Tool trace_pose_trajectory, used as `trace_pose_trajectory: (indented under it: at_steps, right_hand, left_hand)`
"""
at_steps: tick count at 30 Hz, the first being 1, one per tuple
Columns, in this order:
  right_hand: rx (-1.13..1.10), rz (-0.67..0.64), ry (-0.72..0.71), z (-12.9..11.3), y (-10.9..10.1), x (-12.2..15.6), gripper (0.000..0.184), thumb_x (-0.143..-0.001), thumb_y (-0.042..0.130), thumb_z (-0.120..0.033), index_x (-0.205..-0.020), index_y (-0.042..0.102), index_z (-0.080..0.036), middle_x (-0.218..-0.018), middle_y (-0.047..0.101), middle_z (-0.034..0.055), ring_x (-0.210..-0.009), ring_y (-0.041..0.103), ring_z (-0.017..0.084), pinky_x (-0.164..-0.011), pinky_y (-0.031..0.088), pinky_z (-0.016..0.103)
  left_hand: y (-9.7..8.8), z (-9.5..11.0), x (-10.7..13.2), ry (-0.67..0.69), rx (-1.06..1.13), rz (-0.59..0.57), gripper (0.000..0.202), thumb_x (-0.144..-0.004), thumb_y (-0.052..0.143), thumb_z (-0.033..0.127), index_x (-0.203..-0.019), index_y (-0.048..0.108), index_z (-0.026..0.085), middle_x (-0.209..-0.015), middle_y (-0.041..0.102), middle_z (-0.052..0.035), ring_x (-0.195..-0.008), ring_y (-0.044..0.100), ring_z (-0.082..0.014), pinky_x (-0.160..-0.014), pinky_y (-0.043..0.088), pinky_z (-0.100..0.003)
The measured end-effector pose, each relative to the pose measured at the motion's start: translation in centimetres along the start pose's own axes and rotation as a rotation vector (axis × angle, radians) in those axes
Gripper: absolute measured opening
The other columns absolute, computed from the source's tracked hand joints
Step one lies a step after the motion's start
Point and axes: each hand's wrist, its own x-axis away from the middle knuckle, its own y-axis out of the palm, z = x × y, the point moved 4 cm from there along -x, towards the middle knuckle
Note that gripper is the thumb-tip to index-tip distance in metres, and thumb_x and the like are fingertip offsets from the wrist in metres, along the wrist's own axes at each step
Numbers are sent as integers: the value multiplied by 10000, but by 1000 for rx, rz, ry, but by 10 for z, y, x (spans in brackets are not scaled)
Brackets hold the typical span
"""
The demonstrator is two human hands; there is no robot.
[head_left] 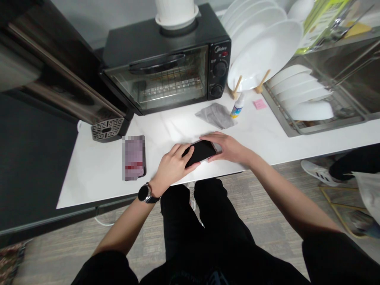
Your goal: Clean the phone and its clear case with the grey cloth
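A smartphone (202, 152) with a dark screen facing up is between my hands, low over the counter near its front edge. My left hand (173, 163) is closed around its left end, the thumb lying on the screen side. At the other end, my right hand (227, 147) grips the phone with thumb and fingers along opposite edges. Whether the phone rests on the counter I cannot tell. Beyond the phone lie a crumpled grey cloth (216, 114) and a small bottle (237, 106) with a blue and yellow label.
A second phone-shaped item (134, 157), partly blurred out, lies left on the white counter (97, 170). Behind stand a black toaster oven (166, 75) and racked white plates (264, 51). A pink note (259, 104) lies near the sink (285, 122). Another person's shoe (319, 172) shows at right.
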Motion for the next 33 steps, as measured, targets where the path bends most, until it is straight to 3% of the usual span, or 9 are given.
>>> trace_pose_trajectory:
  at_steps: [2,4,7,10,14,18,25,28,33]
  right_hand:
    - [9,9,-8,0,0,0,844,-838,745,-713,-1506,585,-222,-1429,675,147,-1342,611,337,-1177,477,490]
    - [34,15,-11,-1,1,0,842,-850,728,-718,-1506,582,-210,-1425,673,153,-1336,614,335,-1172,483,490]
    - [82,6,-5,-5,3,1,820,-881,707,-700,-1523,562,-211,-1428,660,158,-1324,616,334,-1166,492,504]
    - [140,-10,-13,-11,5,1,782,-918,704,-635,-1547,530,-205,-1441,639,158,-1325,603,331,-1175,488,516]
    - [184,-14,-31,-14,6,1,766,-940,687,-599,-1575,487,-220,-1447,623,160,-1338,585,334,-1171,496,541]
    - [232,-29,-56,-15,8,2,732,-973,643,-557,-1584,466,-195,-1476,594,178,-1362,563,342,-1178,491,558]
    - [309,-13,-72,-19,15,3,744,-1012,559,-581,-1590,441,-128,-1504,556,234,-1415,507,376,-1198,461,598]
    - [312,-17,-93,-19,18,2,763,-1020,550,-582,-1606,416,-111,-1580,514,233,-1479,463,375,-1253,394,601]
    - [306,-4,-91,-21,18,5,749,-1024,562,-571,-1625,400,-155,-1633,493,175,-1539,433,328,-1298,345,566]
  left_hand:
    - [1,2,-2,-17,4,-6,552,-1051,558,533,-1411,645,124,-1357,681,-155,-1254,618,-315,-979,613,-434]
    - [3,5,-1,-28,19,-14,590,-1060,539,526,-1465,598,101,-1411,647,-173,-1312,585,-321,-1062,578,-443]
    - [7,10,3,-36,63,-63,706,-1080,492,505,-1597,403,32,-1624,468,-214,-1503,438,-341,-1266,407,-483]
    - [12,12,5,-56,77,-109,701,-1115,389,470,-1664,257,54,-1740,292,-186,-1597,326,-319,-1325,305,-510]
    - [15,13,3,-71,72,-116,663,-1126,324,452,-1685,229,108,-1747,293,-141,-1597,339,-294,-1330,293,-511]
    - [14,14,1,-97,43,-93,642,-1127,305,441,-1694,220,152,-1734,331,-126,-1580,369,-297,-1335,235,-586]
    - [16,14,-1,-60,31,-147,680,-1129,277,476,-1664,275,56,-1729,318,-180,-1594,350,-305,-1329,291,-499]
    - [18,12,-2,-65,40,-181,687,-1129,289,474,-1668,249,48,-1734,288,-207,-1613,310,-317,-1335,270,-515]
    - [14,11,4,-79,148,-145,717,-1120,346,476,-1702,100,139,-1757,232,-190,-1642,238,-286,-1336,233,-561]
